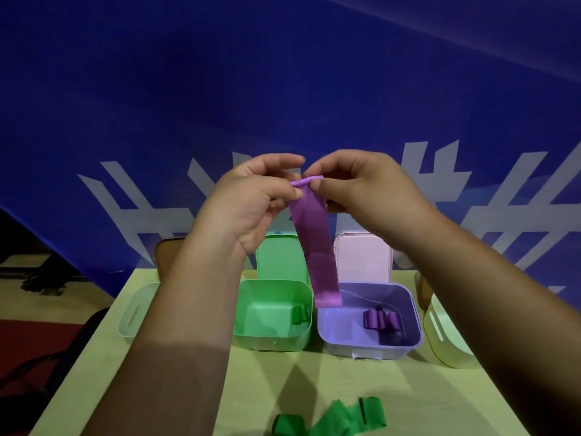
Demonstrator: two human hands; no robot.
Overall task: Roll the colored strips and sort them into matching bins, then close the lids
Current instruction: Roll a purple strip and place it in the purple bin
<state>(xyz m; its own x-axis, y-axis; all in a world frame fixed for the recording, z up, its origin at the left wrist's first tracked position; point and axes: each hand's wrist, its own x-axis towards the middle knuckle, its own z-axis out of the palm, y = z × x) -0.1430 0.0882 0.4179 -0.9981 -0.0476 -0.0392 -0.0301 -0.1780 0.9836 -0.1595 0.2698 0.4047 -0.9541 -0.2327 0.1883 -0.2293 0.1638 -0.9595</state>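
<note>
A purple strip [316, 243] hangs down in mid-air, its top edge curled over into a small roll. My left hand [251, 196] and my right hand [358, 187] pinch that rolled top edge from either side, above the bins. Below stand the green bin [251, 319] with a rolled green strip [299, 314] inside and the purple bin [342, 333] with several rolled purple strips [380, 320]. Both bins have their lids, green lid [279, 259] and pink lid [363, 258], raised behind them. Loose green strips [339, 420] lie on the table near me.
A white bin [135, 313] stands at the left, partly hidden by my left forearm, and a pale yellow bin [440, 338] at the right. The pale green table [283, 382] ends at a blue banner wall behind the bins. Dark floor lies off the left edge.
</note>
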